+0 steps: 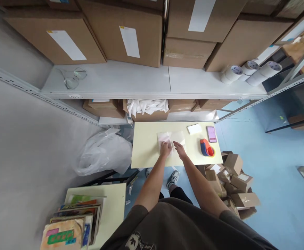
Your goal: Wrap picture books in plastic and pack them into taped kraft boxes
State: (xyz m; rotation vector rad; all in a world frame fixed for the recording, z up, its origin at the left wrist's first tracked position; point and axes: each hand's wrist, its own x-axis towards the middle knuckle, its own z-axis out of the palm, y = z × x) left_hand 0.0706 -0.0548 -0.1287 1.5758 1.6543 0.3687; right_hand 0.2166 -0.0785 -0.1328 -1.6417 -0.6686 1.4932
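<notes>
A thin, whitish, see-through sheet [178,136] lies spread on the pale yellow table [145,146], with a fold or seam down its middle. My left hand [165,149] rests on its left half, fingers curled together at the film. My right hand [179,150] is over the right half, its fingers stretched out and holding nothing. Whether its fingertips touch the sheet is too small to tell. To the right are a red and blue tape dispenser [206,147], a phone with a purple screen [211,134] and a small white card-like item [194,129].
A shelf [131,78] beyond the table holds cartons [141,38], tape rolls [232,73] and glasses [75,78]. Below it is a box of white material [148,106]. Small cartons [241,182] pile at right; a plastic bag [105,151] and stacked books [63,236] are at left.
</notes>
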